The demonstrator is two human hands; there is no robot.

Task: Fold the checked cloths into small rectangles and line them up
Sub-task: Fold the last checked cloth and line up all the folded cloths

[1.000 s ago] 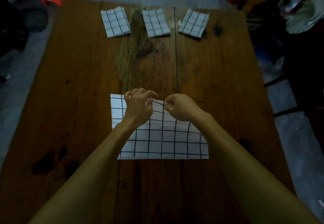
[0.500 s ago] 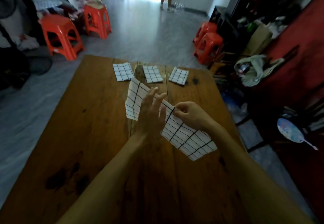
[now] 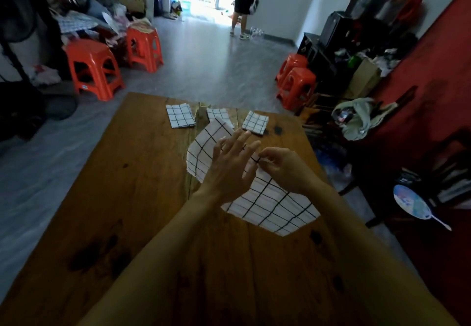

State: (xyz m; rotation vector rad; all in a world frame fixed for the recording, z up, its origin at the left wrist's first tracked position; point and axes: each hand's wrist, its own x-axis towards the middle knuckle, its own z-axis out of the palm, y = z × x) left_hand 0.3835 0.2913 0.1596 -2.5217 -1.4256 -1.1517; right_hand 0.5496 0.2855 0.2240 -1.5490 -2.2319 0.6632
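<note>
Wooden counter, three folded cloths along the far edge

We're looking down a long brown plank counter (image 3: pixel 142 198), its boards split by dark seams and blotched with dark stains near our left and right. At its far end we've got three small folded checked rectangles lying in a row: the left folded cloth (image 3: pixel 180 115) lies flat and fully in sight, the middle folded cloth (image 3: pixel 219 114) is partly hidden, and the right folded cloth (image 3: pixel 255 122) sits slightly turned, just beside a dark knot (image 3: pixel 277 130).
</note>
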